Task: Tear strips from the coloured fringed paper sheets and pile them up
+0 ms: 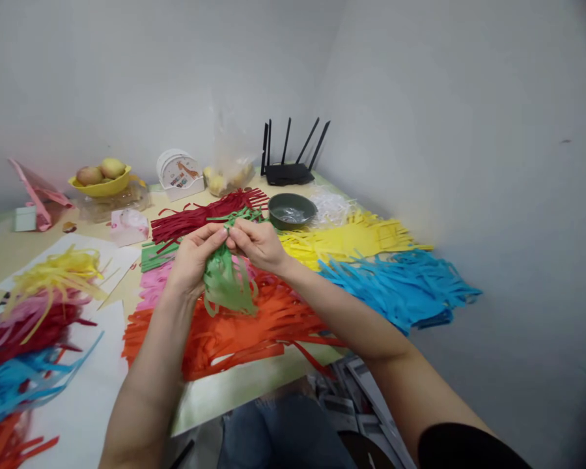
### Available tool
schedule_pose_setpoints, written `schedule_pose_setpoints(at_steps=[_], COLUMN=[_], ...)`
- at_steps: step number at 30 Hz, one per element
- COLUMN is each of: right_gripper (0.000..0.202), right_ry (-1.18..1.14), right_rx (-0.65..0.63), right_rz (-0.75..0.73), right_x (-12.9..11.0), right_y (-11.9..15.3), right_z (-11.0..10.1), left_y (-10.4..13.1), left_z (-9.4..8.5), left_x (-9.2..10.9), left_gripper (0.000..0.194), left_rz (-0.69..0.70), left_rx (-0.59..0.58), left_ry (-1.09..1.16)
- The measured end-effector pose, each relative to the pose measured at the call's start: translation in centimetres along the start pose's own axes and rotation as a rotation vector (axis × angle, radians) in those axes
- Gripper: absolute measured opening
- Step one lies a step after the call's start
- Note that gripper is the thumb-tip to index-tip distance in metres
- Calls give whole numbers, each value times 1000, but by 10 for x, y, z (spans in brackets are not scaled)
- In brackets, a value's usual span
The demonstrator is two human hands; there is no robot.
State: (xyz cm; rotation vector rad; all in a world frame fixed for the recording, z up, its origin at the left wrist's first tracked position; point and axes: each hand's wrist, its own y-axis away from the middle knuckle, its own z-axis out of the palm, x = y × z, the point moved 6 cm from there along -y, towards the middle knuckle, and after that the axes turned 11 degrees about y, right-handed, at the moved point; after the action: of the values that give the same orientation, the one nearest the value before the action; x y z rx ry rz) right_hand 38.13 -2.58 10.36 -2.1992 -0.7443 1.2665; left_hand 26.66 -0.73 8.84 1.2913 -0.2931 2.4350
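Note:
Both hands meet over the middle of the table, pinching a green fringed paper tassel [229, 284] near its top. My left hand [195, 251] is closed, thumb and forefinger on the gathered green paper. Pressed close beside it, my right hand [260, 244] also grips the paper with bent fingers. Fringed strips hang below the hands, and more green strips stick up behind them. Underneath lies a pile of orange fringed paper [244, 332]. Pink fringed paper [153, 283] shows left of it, with dark red fringed paper [200, 218] behind the hands.
Yellow [346, 241] and blue fringed paper [395, 290] lie to the right. Finished-looking tassels [34, 326] rest on white sheets at left. Along the back are a fruit bowl [105, 187], a coaster holder [180, 176], a black router [288, 173] and a dark green bowl [292, 218].

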Motion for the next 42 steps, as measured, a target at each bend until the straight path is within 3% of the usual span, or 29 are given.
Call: schedule_pose_setpoints(at_steps=[4,7,10,21,28,32,37,42], right_gripper=[48,48,49,50,49,49,48,38], right_ry=[-263,-463,-510,-336,84,61,80,142], right_rx=[60,0,-56,-94,-179,-240,-238,-249], right_rz=[45,74,84,73,-52,-6,-14,-26], right_x=[3,3,1,-1,-15,-9,-7,-9], right_y=[-1,-3,-4,-1,-5,-3,-3,-6], right_z=[-1,5,8,6,-6,-3,-6,-14], left_y=[6,16,25,30,39,37,30,24], left_z=[1,5,11,14,18,18,11,8], left_x=[9,21,27,27,45,44,40,34], left_gripper=[42,36,31,21,8,11,9,15], left_rz=[114,294,396,373,598,605,557,345], left_rx=[46,75,53,50,47,-29,-17,-112], left_ry=[-29,-183,-293,-336,-927,-1091,-966,-620])
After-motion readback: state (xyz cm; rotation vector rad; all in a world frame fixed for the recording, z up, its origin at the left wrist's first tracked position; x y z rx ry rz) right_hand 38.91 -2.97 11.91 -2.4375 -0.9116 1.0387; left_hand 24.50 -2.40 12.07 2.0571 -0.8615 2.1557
